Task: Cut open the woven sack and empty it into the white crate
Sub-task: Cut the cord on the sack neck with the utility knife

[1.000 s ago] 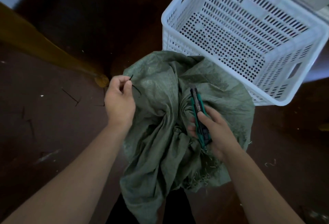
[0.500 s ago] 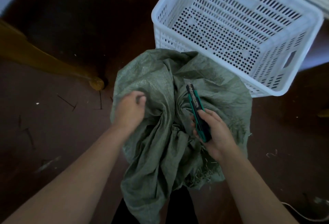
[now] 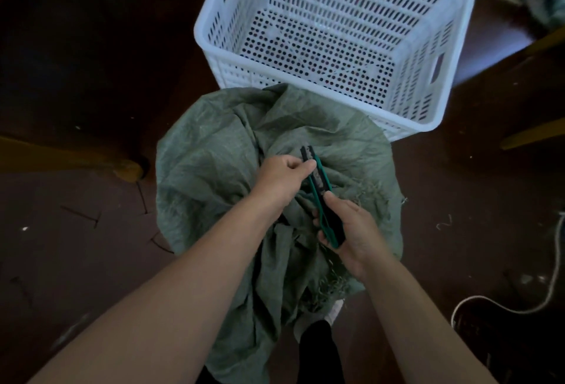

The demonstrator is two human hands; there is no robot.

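Head view, left to right: crumpled grey-green woven sack [image 3: 214,163] slumping on the dark floor, gathered neck at centre. Left hand [image 3: 282,180] pinching the upper end of the slim green-and-black utility cutter [image 3: 321,194]; right hand [image 3: 351,231] closing its grip around the lower handle. Cutter's long axis running up-left toward the empty white perforated plastic crate [image 3: 452,56], touching the sack's far edge.

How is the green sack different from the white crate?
The green sack is soft, crumpled cloth; the white crate is stiff plastic full of holes. The sack is bunched shut at its neck, while the crate stands open on top. Hands are at the sack; nothing touches the crate's inside, which looks empty. Both sit on the dark floor, touching.
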